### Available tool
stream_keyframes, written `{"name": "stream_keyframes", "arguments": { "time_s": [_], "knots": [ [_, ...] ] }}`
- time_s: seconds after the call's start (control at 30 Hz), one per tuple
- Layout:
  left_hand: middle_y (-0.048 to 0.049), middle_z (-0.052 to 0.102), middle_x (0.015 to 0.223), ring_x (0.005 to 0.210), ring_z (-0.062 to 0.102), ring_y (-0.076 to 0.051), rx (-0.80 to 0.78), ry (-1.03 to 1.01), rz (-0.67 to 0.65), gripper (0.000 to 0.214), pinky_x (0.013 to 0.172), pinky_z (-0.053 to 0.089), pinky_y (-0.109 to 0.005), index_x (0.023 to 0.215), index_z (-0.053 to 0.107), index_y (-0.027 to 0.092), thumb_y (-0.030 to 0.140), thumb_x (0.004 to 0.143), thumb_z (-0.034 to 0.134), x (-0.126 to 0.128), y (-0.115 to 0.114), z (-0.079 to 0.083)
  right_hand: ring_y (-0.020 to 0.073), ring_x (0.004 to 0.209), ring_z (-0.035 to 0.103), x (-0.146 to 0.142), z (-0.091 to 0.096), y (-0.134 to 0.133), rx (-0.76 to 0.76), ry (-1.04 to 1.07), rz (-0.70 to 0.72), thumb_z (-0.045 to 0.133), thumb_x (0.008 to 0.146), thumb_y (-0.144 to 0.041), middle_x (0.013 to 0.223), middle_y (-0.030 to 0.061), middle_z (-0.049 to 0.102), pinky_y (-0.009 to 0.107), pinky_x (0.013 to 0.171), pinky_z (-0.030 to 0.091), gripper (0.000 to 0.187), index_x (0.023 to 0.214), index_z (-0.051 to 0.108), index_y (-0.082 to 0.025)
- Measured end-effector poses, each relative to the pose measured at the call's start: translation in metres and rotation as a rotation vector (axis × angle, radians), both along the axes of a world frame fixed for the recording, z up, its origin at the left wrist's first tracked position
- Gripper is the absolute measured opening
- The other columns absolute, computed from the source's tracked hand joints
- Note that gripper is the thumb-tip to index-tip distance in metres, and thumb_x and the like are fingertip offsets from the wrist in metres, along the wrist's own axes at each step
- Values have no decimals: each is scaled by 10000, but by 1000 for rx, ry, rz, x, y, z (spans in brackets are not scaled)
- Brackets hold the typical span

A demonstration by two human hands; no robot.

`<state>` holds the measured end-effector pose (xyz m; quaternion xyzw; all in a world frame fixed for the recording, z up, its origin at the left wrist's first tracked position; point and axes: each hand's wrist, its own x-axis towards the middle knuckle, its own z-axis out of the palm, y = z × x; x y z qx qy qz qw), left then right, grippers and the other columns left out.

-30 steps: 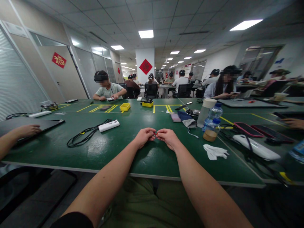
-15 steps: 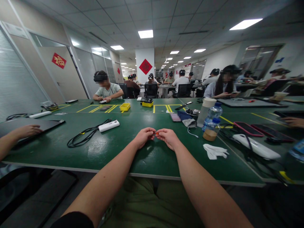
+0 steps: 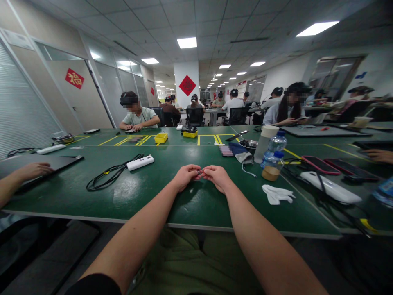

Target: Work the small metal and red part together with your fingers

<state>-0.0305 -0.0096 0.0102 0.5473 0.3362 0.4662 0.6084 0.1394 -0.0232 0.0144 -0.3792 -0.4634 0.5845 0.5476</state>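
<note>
My left hand (image 3: 185, 176) and my right hand (image 3: 217, 177) meet over the green table (image 3: 138, 192), fingertips pinched together on a tiny part (image 3: 200, 173) held between them. The part is too small to name; a dark speck shows between the fingertips. Both forearms reach forward from the near table edge, and both hands rest on or just above the tabletop.
A white power bank (image 3: 140, 162) with a black cable (image 3: 107, 175) lies left of my hands. To the right are a crumpled white tissue (image 3: 278, 194), bottles (image 3: 273, 157), phones (image 3: 319, 164) and a white device (image 3: 331, 188). Another person's hand (image 3: 32, 170) rests at far left. Several people sit at tables behind.
The orange-red bit seen between my fingertips half a second ago no longer shows; only a dark speck is visible. My hands stay in the same place.
</note>
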Motion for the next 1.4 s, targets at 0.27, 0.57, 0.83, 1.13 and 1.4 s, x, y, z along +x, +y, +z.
{"name": "stream_keyframes", "arguments": {
  "time_s": [0.27,0.57,0.83,1.13,1.4],
  "knots": [
    [-99,712,911,731,674,-145,-15,-22,0,276,710,535,-275,986,677,115,85,713,651,0,2,-1,154,649,675,2,1,1,-20,18,22,663,738,-143,674,79,704,255,638,570,34,730,692,-128],
    [-38,677,805,659,633,-101,46,1,-10,320,670,511,-233,1014,675,121,64,699,671,0,0,-2,148,667,691,0,0,0,-5,-7,-2,681,649,-55,737,67,719,244,647,572,104,712,676,-138],
    [-73,697,816,676,661,-124,27,43,1,298,646,529,-244,1033,646,116,88,737,677,0,1,-2,128,608,664,0,-1,1,21,-31,-19,735,617,-97,641,24,684,230,609,554,136,727,667,-141],
    [-64,685,829,675,644,-119,45,35,24,250,641,521,-244,992,666,120,91,745,633,1,1,-1,133,653,674,0,-1,2,11,-14,-24,670,658,-77,698,46,703,236,644,559,85,710,675,-144],
    [-29,648,781,679,628,-112,82,40,6,307,649,509,-235,1028,667,128,80,725,645,0,0,-2,135,660,671,0,1,1,19,-13,-17,701,624,-71,726,52,716,243,646,562,109,697,668,-145]
  ]
}}
